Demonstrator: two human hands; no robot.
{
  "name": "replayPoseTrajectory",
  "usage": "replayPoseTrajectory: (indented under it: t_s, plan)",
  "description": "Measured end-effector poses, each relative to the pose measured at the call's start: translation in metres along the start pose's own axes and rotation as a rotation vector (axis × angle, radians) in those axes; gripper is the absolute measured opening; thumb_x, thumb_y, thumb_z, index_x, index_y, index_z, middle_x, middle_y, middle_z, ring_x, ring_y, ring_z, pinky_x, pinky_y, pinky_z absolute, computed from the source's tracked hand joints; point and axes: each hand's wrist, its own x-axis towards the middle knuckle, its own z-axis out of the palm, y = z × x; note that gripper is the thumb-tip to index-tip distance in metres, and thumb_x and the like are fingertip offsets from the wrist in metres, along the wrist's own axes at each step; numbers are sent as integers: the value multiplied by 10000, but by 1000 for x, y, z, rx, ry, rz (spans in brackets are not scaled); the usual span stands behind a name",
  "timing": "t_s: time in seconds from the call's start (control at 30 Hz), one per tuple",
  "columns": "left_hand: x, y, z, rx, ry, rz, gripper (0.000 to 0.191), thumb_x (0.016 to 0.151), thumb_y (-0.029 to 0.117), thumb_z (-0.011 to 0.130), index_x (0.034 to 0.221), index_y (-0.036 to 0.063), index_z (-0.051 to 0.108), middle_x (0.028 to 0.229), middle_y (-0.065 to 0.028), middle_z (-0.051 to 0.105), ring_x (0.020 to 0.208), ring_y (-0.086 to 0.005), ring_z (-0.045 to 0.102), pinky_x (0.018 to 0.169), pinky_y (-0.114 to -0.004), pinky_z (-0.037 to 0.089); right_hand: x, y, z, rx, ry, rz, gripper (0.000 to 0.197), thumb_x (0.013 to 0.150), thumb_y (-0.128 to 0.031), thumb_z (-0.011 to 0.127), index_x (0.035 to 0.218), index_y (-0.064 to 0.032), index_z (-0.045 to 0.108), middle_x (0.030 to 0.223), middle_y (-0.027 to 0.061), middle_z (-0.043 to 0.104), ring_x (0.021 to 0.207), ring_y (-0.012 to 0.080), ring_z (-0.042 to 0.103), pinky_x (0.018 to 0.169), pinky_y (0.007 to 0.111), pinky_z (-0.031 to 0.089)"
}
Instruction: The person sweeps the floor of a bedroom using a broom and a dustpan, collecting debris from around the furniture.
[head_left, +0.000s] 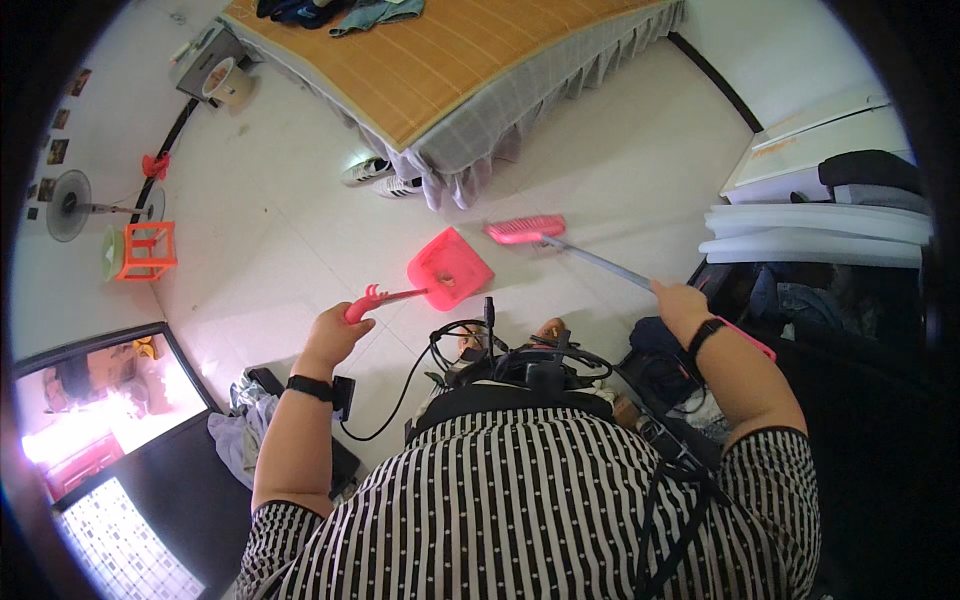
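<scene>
My left hand (334, 339) is closed around the pink grip of a long-handled dustpan (456, 262). The dustpan's pink plastic pan lies on the pale tiled floor, with some debris in it. A broom (526, 228) with pink bristles rests on the floor just beyond and to the right of the pan, apart from it. Its grey handle runs back to my right hand (679, 307), which is wrapped around it. The handle's pink end shows past my right wrist. Both wrists wear black bands.
A bed (442, 112) with a woven mat and grey skirt stands ahead, white sneakers (367, 172) at its corner. Left are an orange stool (152, 253), a fan (70, 205) and a waste bin (227, 82). White folded padding (814, 232) is at right. Dark cables (394, 416) hang before me.
</scene>
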Motion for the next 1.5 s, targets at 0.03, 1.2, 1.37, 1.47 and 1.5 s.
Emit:
replayPoseTrajectory:
  t_s: [0.03, 1.2, 1.37, 1.47, 1.5]
  plan:
    - [-6, 2, -1, -3, -7, 8, 405, 774, 350, 719, 1008, 24, 663, 842, -179, 679, 793, -312, 654, 717, -403, 503, -24, 6, 5, -28, -24, 30, 361, 954, -191, 418, 1298, -192, 527, 879, 151, 674, 814, 348, 665, 686, 474, 526]
    - [127, 100, 15, 453, -210, 435, 368, 797, 327, 711, 1019, 37, 663, 892, -180, 689, 834, -342, 648, 771, -417, 499, -63, -46, 36, 591, -198, 18, 501, 776, -95, 654, 1270, -98, 574, 1123, 185, 650, 1004, 364, 629, 874, 404, 502]
    - [89, 66, 30, 357, -209, 376, 366, 786, 335, 703, 1005, 45, 662, 903, -189, 683, 856, -352, 644, 781, -426, 496, -82, 25, 43, 496, -114, 118, 538, 758, -61, 686, 1281, -82, 562, 1158, 193, 632, 1061, 360, 608, 915, 394, 486]
    - [85, 72, 27, 322, -178, 275, 407, 781, 340, 714, 1051, 40, 659, 916, -187, 686, 857, -335, 648, 770, -410, 497, -47, 49, 40, 329, 32, 144, 401, 832, -78, 585, 1233, -78, 586, 1074, 191, 660, 967, 366, 641, 850, 437, 510]
    - [89, 74, 20, 332, -168, 277, 407, 781, 340, 714, 1051, 40, 659, 916, -187, 686, 857, -335, 648, 770, -410, 497, -29, 49, 36, 292, 58, 176, 336, 864, -95, 538, 1193, -71, 604, 1032, 194, 671, 932, 370, 652, 825, 458, 516]
